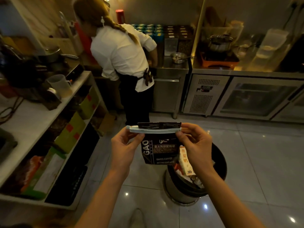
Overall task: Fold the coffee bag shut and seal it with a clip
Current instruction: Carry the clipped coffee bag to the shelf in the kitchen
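A dark brown coffee bag point(160, 150) with white print hangs upright in mid-air in front of me. A long pale blue clip point(154, 130) lies across it just under its folded top edge, which sticks up above the bar. My left hand point(124, 145) pinches the clip's left end and the bag's left edge. My right hand point(195, 142) pinches the clip's right end with thumb and fingers. I cannot tell whether the clip's right end is latched.
Below the bag stands a round bin point(194, 183) lined in black and full of rubbish, with a carton on top. A shelf unit point(49, 129) with boxes runs along the left. A person in a white shirt point(121, 56) stands ahead at a steel counter point(246, 71).
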The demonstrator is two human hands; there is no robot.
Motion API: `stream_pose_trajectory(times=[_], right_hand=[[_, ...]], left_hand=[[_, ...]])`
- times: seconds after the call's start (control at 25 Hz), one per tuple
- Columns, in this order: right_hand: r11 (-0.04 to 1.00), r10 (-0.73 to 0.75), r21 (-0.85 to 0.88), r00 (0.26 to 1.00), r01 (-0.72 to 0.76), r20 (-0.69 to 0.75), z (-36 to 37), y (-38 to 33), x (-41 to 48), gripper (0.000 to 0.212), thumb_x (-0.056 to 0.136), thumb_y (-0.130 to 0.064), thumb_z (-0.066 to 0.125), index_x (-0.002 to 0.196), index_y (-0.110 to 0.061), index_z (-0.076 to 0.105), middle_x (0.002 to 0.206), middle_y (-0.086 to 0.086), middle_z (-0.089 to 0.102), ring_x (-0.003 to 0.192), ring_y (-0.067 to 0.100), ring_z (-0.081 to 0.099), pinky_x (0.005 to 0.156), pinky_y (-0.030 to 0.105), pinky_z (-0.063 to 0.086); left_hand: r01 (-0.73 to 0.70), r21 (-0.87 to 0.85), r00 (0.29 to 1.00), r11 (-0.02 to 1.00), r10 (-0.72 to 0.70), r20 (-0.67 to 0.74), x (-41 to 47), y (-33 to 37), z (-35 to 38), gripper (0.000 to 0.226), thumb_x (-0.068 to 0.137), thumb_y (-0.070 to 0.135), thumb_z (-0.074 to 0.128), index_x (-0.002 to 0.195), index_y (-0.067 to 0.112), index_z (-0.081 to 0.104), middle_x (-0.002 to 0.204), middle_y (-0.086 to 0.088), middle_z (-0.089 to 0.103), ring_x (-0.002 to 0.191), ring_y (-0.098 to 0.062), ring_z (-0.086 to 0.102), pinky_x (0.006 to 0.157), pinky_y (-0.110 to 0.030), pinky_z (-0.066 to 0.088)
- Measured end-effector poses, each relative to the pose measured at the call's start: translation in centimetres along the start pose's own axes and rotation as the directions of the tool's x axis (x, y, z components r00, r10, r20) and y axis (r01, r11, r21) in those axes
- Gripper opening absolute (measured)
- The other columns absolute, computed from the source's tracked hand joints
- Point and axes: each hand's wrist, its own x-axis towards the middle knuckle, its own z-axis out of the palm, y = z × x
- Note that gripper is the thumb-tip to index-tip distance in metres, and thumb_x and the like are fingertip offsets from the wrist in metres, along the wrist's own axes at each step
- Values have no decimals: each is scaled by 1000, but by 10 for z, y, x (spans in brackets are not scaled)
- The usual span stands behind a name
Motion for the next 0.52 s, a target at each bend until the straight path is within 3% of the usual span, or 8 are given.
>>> stream_pose_trajectory(times=[0.12,0.32,0.52], right_hand=[[1000,-7,-2,1000,7,3,19,5,23,21,84,-8,69,97,-25,69,88,2,74,88,19,71,84,49,57],[999,-35,-36,997,33,-68,67,17,76,22,85,-9,69,95,-28,68,89,3,74,89,19,71,84,52,57],[998,-39,-53,990,32,-134,118,19,121,26,85,-11,69,93,-36,68,91,3,74,92,20,71,85,52,57]], left_hand=[[-12,-4,1000,1000,12,-6,25,2,-8,20,86,5,68,105,9,69,97,-2,75,97,-17,71,82,-26,57],[16,-64,1000,998,-15,20,97,-5,-30,21,84,1,69,105,4,68,98,-6,75,97,-17,72,84,-28,58],[18,-104,997,994,-10,78,168,0,-55,23,83,0,70,104,10,69,97,1,77,97,-13,72,77,-19,55]])
